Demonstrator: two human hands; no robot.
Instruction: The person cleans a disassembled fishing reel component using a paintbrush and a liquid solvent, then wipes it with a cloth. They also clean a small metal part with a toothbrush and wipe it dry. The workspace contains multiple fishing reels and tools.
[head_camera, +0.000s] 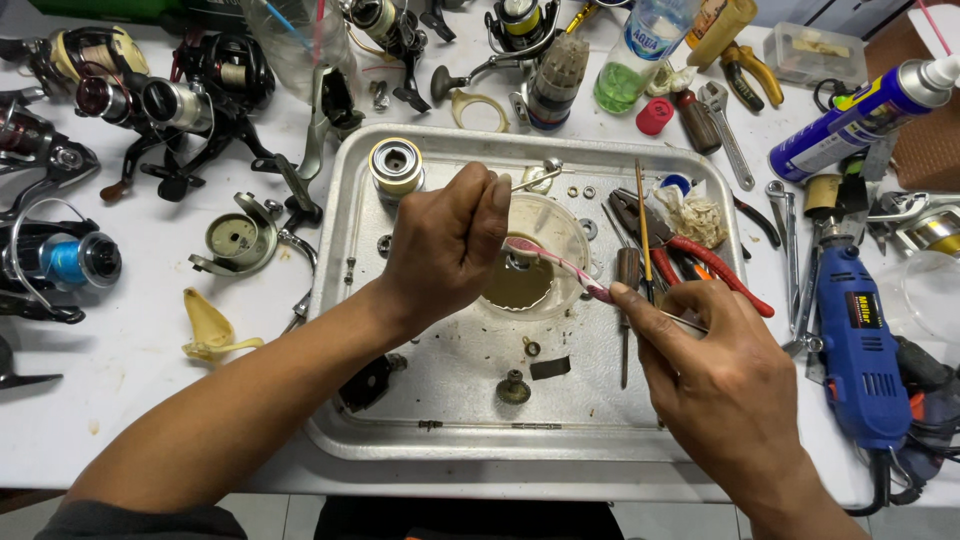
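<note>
Head view: left hand (445, 245) pinches a small metal reel part over the clear plastic bowl (570, 230) in the tray's (340, 300) middle; right hand (725, 375) grips a pink toothbrush (560, 265) by its handle. Part looks light, rigid, probably oily-slick; best pinched by its edges.

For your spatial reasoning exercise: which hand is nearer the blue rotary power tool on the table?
Right. The right hand lies just beside the blue rotary power tool; the left hand is farther, over the metal tray.
</note>
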